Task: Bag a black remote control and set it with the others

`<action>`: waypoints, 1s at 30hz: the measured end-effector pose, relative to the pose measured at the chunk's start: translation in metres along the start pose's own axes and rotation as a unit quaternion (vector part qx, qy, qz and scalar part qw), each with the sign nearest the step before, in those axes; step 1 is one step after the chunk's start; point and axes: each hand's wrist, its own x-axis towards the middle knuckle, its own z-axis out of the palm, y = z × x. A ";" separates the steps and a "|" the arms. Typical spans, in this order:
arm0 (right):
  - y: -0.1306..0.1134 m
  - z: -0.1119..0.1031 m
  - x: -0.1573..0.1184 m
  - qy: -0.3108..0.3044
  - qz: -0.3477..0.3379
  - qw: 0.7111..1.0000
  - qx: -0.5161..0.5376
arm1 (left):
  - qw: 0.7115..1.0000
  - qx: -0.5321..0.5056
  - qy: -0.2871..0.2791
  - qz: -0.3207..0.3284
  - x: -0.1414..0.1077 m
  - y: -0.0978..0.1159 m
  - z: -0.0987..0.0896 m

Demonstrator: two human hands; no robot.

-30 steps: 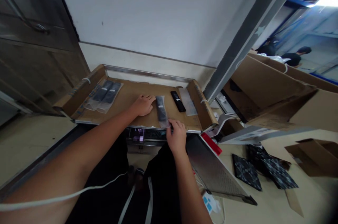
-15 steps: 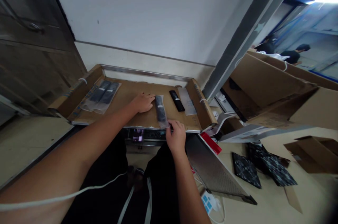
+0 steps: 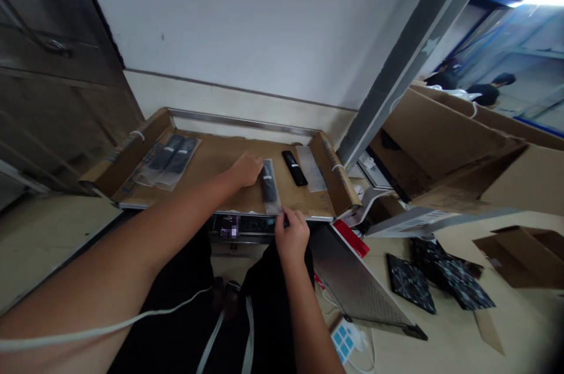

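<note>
A dark remote-like item in a clear sleeve (image 3: 269,185) lies lengthwise on the cardboard-lined tray (image 3: 224,148). My left hand (image 3: 248,168) is at the upper left edge of this sleeve, its fingers bent together; whether they grip it is hard to see. At the sleeve's lower end, my right hand (image 3: 292,234) pinches the loose plastic corner. To the right lies a bare black remote (image 3: 294,168) with a small white label, beside a flat translucent sleeve (image 3: 312,168). Two sleeved dark items (image 3: 173,157) rest side by side at the tray's left.
Folded cardboard walls (image 3: 337,177) edge the tray's sides. A large open carton (image 3: 453,145) stands at right, near a grey post (image 3: 396,63). A power strip (image 3: 343,340) and dark patterned panels (image 3: 409,283) lie on the floor. People are in the background.
My left hand has shifted slightly right, its fingers now drawn together at the sleeve. My right hand has moved slightly down, its fingers more closed on the sleeve's end.
</note>
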 end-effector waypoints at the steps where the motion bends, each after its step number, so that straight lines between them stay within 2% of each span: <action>1: 0.001 0.001 -0.003 0.007 -0.001 1.000 0.000 | 1.000 0.001 0.000 0.000 0.001 0.001 0.000; 5: 0.000 0.001 -0.010 0.012 0.004 1.000 0.001 | 1.000 -0.024 0.013 -0.015 0.005 0.003 0.002; 8: -0.005 -0.008 -0.007 0.005 0.003 1.000 -0.001 | 1.000 0.014 0.006 -0.012 0.003 0.001 0.005; 11: -0.010 -0.018 0.009 0.019 0.011 1.000 -0.008 | 0.998 0.057 0.011 -0.002 -0.008 -0.005 0.007; 13: -0.015 -0.019 0.028 0.005 0.017 1.000 -0.016 | 0.998 0.059 0.026 0.002 -0.018 -0.010 0.008; 16: -0.026 -0.007 0.060 -0.085 0.020 0.994 -0.071 | 0.998 0.057 0.038 0.008 -0.025 -0.014 0.009; 18: -0.035 0.005 0.076 -0.169 0.025 0.976 -0.133 | 0.997 0.066 0.031 0.009 -0.024 -0.014 0.008; 20: -0.042 0.018 0.086 -0.214 0.036 0.959 -0.182 | 0.997 0.075 0.015 0.012 -0.020 -0.011 0.006; 24: -0.044 0.031 0.087 -0.204 0.053 0.954 -0.211 | 0.997 0.078 0.025 0.016 -0.016 -0.005 0.006; 30: -0.034 0.027 0.079 -0.197 0.052 0.960 -0.190 | 0.996 0.030 0.073 -0.036 -0.029 -0.009 0.020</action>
